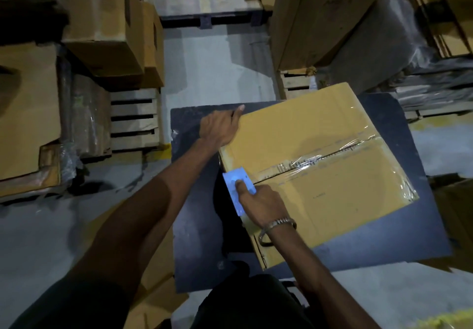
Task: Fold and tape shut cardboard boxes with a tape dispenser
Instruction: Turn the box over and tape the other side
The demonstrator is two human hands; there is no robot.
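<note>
Head view: your right hand [261, 204] grips the blue dispenser [239, 188], fingers curled round it, at the near-left end of the box [314, 164] seam. That seam runs away up-right, already taped. Your left hand [221, 129] steadies the box's far-left corner on the tabletop [194, 221], fingers mostly hidden.

right hand [263, 204] grips tape dispenser [239, 188] | left hand [220, 129] steadies box [317, 164]
</note>
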